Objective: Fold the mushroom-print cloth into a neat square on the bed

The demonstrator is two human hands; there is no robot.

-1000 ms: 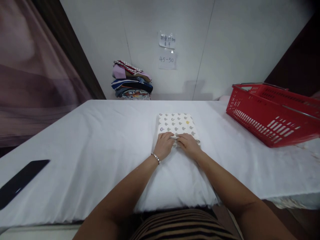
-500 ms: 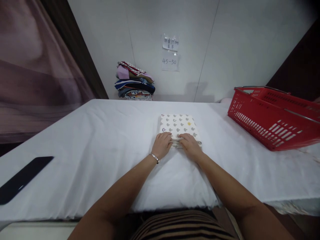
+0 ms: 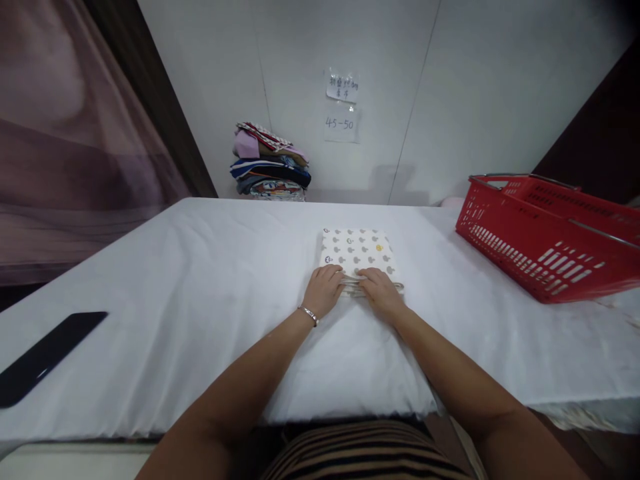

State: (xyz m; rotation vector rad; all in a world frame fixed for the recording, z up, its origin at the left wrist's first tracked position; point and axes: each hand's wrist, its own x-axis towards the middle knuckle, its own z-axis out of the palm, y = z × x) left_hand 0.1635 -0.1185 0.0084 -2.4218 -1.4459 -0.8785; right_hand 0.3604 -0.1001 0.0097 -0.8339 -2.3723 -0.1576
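Observation:
A folded white cloth (image 3: 357,250) with grey, yellow and dark printed figures lies flat on the white-covered table (image 3: 225,267). My left hand (image 3: 325,288), with a silver bracelet at the wrist, grips the near edge of the cloth at its left part. On the right part of the same edge, my right hand (image 3: 379,290) has its fingers on top and its thumb against the folded layers. Between the two hands the stacked layers of the near edge show.
A red basket (image 3: 540,247) stands at the right. Behind the table's far edge is a pile of folded clothes (image 3: 271,163). A dark flat object (image 3: 50,353) lies at the left. Paper signs (image 3: 342,123) hang on the wall.

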